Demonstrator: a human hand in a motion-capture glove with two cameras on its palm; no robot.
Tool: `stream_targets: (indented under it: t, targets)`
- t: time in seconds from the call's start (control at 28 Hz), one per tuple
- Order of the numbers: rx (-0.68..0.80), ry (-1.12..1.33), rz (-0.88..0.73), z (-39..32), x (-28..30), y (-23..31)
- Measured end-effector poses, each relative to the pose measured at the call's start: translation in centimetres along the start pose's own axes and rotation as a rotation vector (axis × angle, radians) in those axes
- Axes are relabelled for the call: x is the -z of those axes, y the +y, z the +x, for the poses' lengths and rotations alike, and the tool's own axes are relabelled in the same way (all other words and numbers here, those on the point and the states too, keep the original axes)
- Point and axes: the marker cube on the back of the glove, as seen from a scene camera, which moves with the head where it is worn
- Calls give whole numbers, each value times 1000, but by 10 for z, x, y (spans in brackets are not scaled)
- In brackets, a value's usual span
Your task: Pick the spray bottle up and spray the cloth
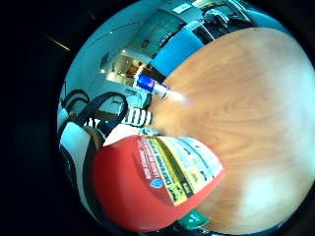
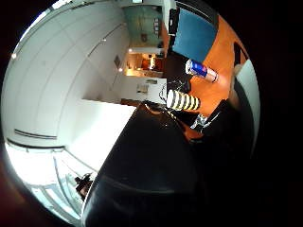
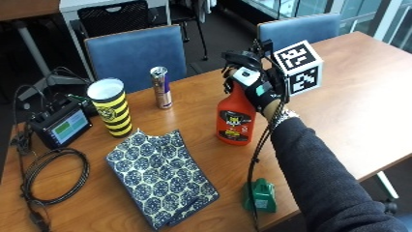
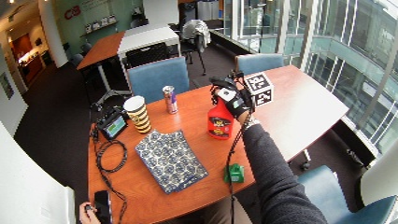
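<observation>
A red spray bottle (image 3: 235,121) with a yellow and black label stands upright near the middle of the wooden table (image 3: 347,96). I cannot tell whether its base touches the wood. My gloved right hand (image 3: 256,82) grips the bottle's neck and spray head from above, fingers curled round it. The red body (image 1: 133,191) fills much of the little finger side palm view. The cloth (image 3: 161,176), blue with a pale round pattern, lies folded flat to the left of the bottle, apart from it. In the wide outside view the hand (image 4: 231,99) holds the bottle (image 4: 219,122) beside the cloth (image 4: 169,159).
A yellow and black striped cup (image 3: 109,106) and a slim drink can (image 3: 161,87) stand behind the cloth. A small screen device (image 3: 61,126) and coiled cables (image 3: 51,176) occupy the left edge. A green object (image 3: 258,194) sits by the front edge. Blue chairs (image 3: 135,48) line the far side.
</observation>
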Motion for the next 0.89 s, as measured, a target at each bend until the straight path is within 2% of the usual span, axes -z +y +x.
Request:
stream_targets:
  t: [0.39, 0.68, 0.89]
  targets:
    - [-61, 10, -1, 39, -1, 13]
    - [-19, 307, -225, -8, 3, 16]
    - [-3, 569, -336, -32, 11, 23]
